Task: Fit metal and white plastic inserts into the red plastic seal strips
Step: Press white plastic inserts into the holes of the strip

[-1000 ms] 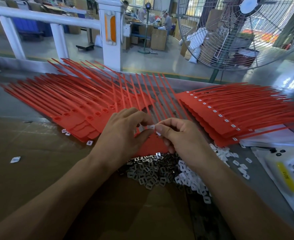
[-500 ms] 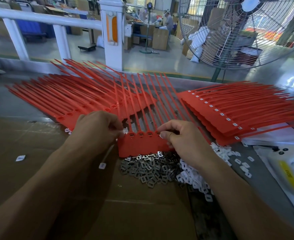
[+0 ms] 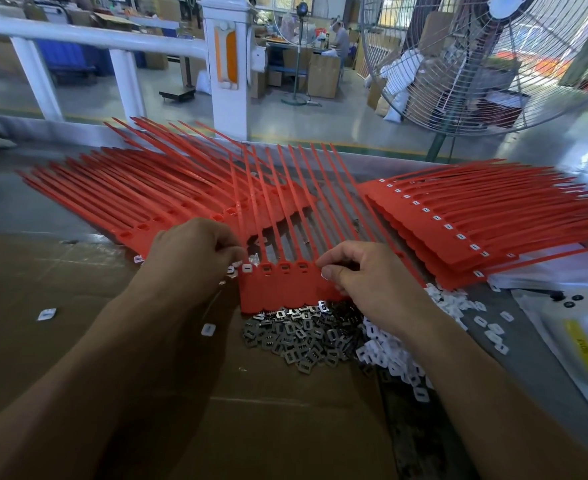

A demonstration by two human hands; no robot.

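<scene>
A red seal strip panel (image 3: 278, 289) lies in front of me, its tails pointing away. A white insert (image 3: 247, 268) sits in its leftmost socket; the sockets beside it show open holes. My left hand (image 3: 192, 258) has curled fingers at the panel's left top corner and pinches a small insert there. My right hand (image 3: 365, 275) rests on the panel's right part, fingertips curled at the socket row; what they hold is hidden. A heap of metal inserts (image 3: 303, 337) lies just below the panel, with white plastic inserts (image 3: 399, 355) to its right.
A stack of red strips with empty sockets (image 3: 140, 202) fans out at the left. A stack with white inserts fitted (image 3: 476, 216) lies at the right. Loose white inserts (image 3: 208, 329) dot the cardboard. A white packet with a yellow label (image 3: 583, 348) sits far right; a big fan (image 3: 493, 57) stands behind.
My left hand moved left from the middle to the panel's left corner. A white insert now sits in the leftmost socket. My right hand stayed on the panel's right side.
</scene>
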